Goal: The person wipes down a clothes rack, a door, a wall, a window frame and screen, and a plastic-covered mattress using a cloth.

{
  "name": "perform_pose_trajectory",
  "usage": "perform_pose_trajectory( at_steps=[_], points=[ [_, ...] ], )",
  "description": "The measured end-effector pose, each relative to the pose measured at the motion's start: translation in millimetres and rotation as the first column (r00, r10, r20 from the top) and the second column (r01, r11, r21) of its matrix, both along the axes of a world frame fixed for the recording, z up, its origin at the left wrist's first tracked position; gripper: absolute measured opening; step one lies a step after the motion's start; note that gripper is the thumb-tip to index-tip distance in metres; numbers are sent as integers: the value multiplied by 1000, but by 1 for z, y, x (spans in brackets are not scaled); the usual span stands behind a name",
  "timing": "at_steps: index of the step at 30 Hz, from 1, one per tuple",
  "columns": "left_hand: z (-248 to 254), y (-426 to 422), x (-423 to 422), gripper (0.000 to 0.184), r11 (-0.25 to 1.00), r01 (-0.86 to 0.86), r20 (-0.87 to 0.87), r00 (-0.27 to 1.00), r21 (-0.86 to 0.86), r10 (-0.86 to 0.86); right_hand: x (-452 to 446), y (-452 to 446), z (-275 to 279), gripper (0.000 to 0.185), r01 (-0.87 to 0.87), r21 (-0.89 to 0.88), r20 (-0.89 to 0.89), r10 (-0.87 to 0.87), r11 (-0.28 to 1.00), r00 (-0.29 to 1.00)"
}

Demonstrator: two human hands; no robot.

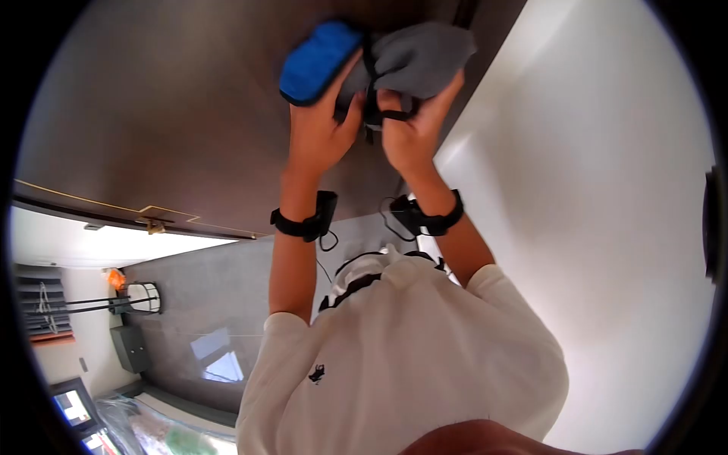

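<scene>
Both hands hold a grey bundle (431, 59) in front of a dark brown panel (167, 121). The left hand (317, 136) is partly closed at the bundle's left end, beside a blue pad (318, 64); the right hand (415, 136) curls around its underside, near a black strap (369, 64). Some fingertips are hidden. A black wristband (303, 225) encircles the left wrist.

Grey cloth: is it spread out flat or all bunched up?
Bunched up: the grey cloth makes a thick, rounded lump in the right hand, with a black band against it.
</scene>
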State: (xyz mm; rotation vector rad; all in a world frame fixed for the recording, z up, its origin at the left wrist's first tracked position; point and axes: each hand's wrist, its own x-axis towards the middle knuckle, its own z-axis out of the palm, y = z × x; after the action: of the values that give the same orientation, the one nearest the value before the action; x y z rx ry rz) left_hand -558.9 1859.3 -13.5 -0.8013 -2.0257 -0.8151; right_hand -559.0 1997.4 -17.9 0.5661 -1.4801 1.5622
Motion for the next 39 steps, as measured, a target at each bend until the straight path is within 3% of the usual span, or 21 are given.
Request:
perform_pose_trajectory(
  at_steps=[3, 5, 7, 8, 9, 11, 12, 13, 16, 18, 20, 22, 26, 27, 30, 31, 32, 33, 35, 37, 39],
  points=[
    [-11, 9, 12, 54, 996, -74, 143, 987, 50, 67, 0, 2, -4, 84, -20, 136, 51, 13, 991, 999],
    [5, 6, 8, 57, 989, -142, 77, 987, 50, 138, -5, 6, 5, 77, -49, 61, 22, 48, 997, 999],
    [33, 1, 10, 59, 977, -204, 11, 979, 68, 204, -21, 18, 24, 64, 60, 516, -66, -30, 854, 997],
    [50, -1, 12, 64, 936, -291, -35, 952, 197, 303, -11, 13, 38, 56, 231, 605, -129, -192, 762, 973],
    [61, -2, 12, 70, 873, -358, -68, 914, 331, 400, -5, 7, 44, 56, 246, 607, -149, -196, 756, 969],
    [63, -11, 14, 71, 795, -472, 5, 861, 381, 508, 4, 0, 55, 60, 174, 684, -98, -147, 708, 984],
    [63, -12, 12, 73, 699, -589, 94, 788, 406, 609, 3, -2, 51, 58, 193, 654, -103, -166, 732, 981],
    [61, -14, 8, 73, 702, -581, 82, 791, 411, 607, 1, -4, 47, 58, 203, 649, -115, -170, 733, 979],
    [63, 3, 16, 67, 837, -470, 0, 872, 281, 490, 2, 13, 42, 44, 129, 455, 90, -190, 881, 978],
    [50, 27, 27, 63, 929, -338, 38, 941, 149, 336, -3, 33, 12, 41, 264, 461, 50, -321, 848, 946],
    [4, 43, 40, 67, 972, -182, 326, 937, 151, 125, -8, 39, -37, 46, 246, 517, 6, -291, 820, 957],
    [-49, 33, 42, 72, 974, -151, 580, 814, 170, 25, -8, 22, -81, 47, 138, 571, 67, -213, 810, 975],
    [-103, 5, 59, 73, 943, -308, 546, 815, 124, 194, 3, 10, -113, 48, -137, 718, 219, -35, 682, 975],
    [-98, -10, 60, 72, 899, -426, 435, 831, 99, 346, 4, 2, -106, 48, -174, 716, 234, 3, 676, 972],
    [-52, -47, 55, 63, 752, -619, 101, 783, 227, 614, 4, -6, -60, 42, -381, 524, 259, 283, 762, 923],
    [-32, -55, 54, 63, 726, -648, 120, 759, 232, 640, 5, -10, -39, 40, -479, 371, 290, 391, 796, 874],
    [-12, -62, 51, 57, 726, -584, 128, 803, 363, 582, 5, -13, -23, 37, -559, 208, 301, 491, 802, 817],
    [1, -67, 52, 52, 712, -505, 118, 847, 488, 519, 5, -18, -13, 37, -581, 215, 311, 509, 785, 803],
    [4, -63, 55, 38, 663, -477, 333, 878, 576, 343, 3, -29, -7, 32, -661, -65, 230, 656, 747, 719],
    [-32, -69, 39, 33, 787, -441, 207, 898, 432, 389, -6, -31, -27, 33, -602, 60, 262, 569, 797, 780],
    [-79, -63, 32, 27, 727, -535, 460, 823, 430, 334, -21, -37, -75, 40, -430, 414, 210, 376, 802, 903]
  ],
)
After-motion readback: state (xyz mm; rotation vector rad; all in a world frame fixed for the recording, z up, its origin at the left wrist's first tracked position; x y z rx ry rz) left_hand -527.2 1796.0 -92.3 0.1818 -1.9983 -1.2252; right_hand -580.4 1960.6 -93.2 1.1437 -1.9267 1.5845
